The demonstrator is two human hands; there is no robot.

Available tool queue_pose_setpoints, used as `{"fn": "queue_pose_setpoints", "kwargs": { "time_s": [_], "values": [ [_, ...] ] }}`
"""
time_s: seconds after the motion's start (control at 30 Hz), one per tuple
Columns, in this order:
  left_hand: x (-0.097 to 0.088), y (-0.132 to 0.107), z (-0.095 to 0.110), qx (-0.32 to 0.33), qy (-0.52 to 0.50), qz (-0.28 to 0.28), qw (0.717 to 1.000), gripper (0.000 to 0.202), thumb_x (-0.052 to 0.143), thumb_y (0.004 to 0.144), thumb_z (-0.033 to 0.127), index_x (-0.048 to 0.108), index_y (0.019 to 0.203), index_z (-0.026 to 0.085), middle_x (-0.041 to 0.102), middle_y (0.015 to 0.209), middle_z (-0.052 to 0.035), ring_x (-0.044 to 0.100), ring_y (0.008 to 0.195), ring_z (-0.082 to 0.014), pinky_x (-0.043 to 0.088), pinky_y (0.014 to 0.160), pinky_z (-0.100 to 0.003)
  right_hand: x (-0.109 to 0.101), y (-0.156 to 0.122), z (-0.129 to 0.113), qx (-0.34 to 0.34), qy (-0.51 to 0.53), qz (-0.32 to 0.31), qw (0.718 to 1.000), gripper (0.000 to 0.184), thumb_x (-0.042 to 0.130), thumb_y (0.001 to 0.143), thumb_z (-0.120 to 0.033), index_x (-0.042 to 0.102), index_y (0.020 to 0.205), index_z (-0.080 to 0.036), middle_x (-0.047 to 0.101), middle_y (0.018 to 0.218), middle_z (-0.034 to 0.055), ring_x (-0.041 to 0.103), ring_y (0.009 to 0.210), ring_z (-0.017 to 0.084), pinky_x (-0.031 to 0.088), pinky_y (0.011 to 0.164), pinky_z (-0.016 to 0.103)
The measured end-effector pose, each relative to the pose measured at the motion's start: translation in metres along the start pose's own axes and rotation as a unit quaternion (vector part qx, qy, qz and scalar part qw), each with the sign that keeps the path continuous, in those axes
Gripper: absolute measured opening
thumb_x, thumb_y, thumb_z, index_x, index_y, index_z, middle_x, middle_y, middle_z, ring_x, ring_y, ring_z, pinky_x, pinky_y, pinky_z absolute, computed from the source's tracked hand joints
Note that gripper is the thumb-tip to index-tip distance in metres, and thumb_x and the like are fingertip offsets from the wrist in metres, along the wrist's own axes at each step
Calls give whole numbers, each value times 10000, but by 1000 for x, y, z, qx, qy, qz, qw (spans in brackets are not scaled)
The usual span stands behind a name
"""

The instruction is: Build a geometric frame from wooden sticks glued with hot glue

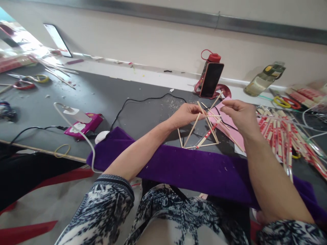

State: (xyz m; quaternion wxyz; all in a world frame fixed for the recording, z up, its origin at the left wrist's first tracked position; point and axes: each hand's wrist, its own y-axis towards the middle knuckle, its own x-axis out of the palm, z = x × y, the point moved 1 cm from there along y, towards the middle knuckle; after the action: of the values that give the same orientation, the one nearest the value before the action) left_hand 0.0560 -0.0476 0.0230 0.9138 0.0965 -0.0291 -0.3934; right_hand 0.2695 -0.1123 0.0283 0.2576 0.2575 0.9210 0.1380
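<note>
My left hand [187, 114] pinches the upper joint of a frame of thin wooden sticks [191, 131], which look like disposable chopsticks. The sticks cross at several angles and the frame's lower bars rest near a purple cloth [189, 163]. My right hand [238, 110] is just right of that joint, thumb and fingertips drawn together; whatever they hold, if anything, is too small to make out. Beneath my right hand lies a pink sheet [227, 119] with loose sticks across it. A red-printed wrapper [208, 134] lies among the frame's sticks.
Several wrapped chopsticks [278, 132] lie in a pile at right. A phone [212, 80] leans on a red-capped bottle [214, 58]; another bottle [264, 80] tilts against the wall. A magenta pack [84, 127], a black cable [143, 99] and scissors [24, 83] are at left.
</note>
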Motion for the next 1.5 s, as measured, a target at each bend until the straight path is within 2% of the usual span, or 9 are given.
{"fn": "queue_pose_setpoints", "kwargs": {
  "time_s": [0.1, 0.2, 0.4, 0.63, 1.1, 1.23, 1.33, 1.43, 1.5],
  "values": [
    [-1, 0, -2, 7, -10, -6, 1000, 87, 728, 733, 203, 722, 754, 119, 731, 862, -63, 638, 757, -94, 509, 799, -255, 4, 11, 6, -37, -88, -22, 995, 287, 746, 692, -305, 762, 969, -232, 735, 788, 23, 658, 699, 206, 509, 664, 347],
    [-1, -1, -3, 4, -10, -6, 1000, 90, 730, 734, 206, 727, 769, 123, 732, 874, -61, 643, 766, -98, 509, 792, -255, 11, 18, 8, -42, -125, -31, 991, 341, 760, 677, -355, 759, 989, -216, 730, 778, 22, 641, 664, 194, 500, 656, 338],
    [-2, -1, -5, 10, -17, -11, 1000, 128, 728, 736, 214, 742, 819, 118, 731, 846, -58, 640, 755, -103, 509, 784, -258, 24, 20, 14, -73, -125, -15, 989, 241, 730, 693, -332, 769, 900, -214, 721, 754, 18, 634, 665, 189, 486, 652, 321],
    [-3, 0, -6, 12, -8, -14, 1000, 163, 728, 727, 245, 739, 821, 112, 729, 831, -42, 633, 742, -95, 490, 755, -229, 29, 20, 17, -79, -95, 11, 992, 93, 684, 723, -275, 748, 772, -228, 744, 792, 16, 656, 687, 187, 489, 651, 314],
    [-2, 0, -5, 12, -16, -12, 1000, 134, 719, 739, 217, 739, 814, 108, 725, 815, -45, 616, 726, -87, 495, 761, -239, 31, 19, 16, -50, -70, 1, 996, 141, 665, 737, -279, 752, 820, -204, 739, 777, 29, 633, 666, 173, 468, 628, 302],
    [-2, 0, -5, -1, -3, -7, 1000, 151, 713, 737, 227, 742, 833, 114, 729, 838, -61, 642, 757, -109, 509, 762, -256, 25, 18, 11, -53, -121, -12, 991, 175, 654, 747, -281, 768, 863, -219, 742, 800, 27, 645, 676, 184, 490, 667, 322],
    [-3, 0, -6, -5, -1, -6, 1000, 143, 702, 749, 214, 739, 840, 110, 729, 845, -58, 645, 759, -101, 509, 756, -241, 10, 13, -1, -52, -165, -3, 985, 197, 668, 742, -291, 776, 891, -220, 739, 794, 31, 645, 675, 189, 496, 672, 332],
    [-3, 0, -6, -1, -3, -10, 1000, 134, 706, 749, 204, 736, 837, 107, 731, 848, -60, 645, 760, -98, 508, 756, -233, -6, -2, -18, -23, -121, -3, 992, 186, 681, 744, -311, 779, 873, -220, 717, 721, 17, 622, 609, 172, 487, 608, 309],
    [-3, 0, -5, 2, -5, -12, 1000, 132, 709, 747, 199, 736, 837, 106, 731, 849, -62, 642, 758, -96, 506, 759, -233, -10, -16, -26, -6, -80, -38, 996, 178, 692, 744, -317, 781, 868, -227, 705, 698, 5, 607, 599, 159, 477, 588, 292]
  ]
}}
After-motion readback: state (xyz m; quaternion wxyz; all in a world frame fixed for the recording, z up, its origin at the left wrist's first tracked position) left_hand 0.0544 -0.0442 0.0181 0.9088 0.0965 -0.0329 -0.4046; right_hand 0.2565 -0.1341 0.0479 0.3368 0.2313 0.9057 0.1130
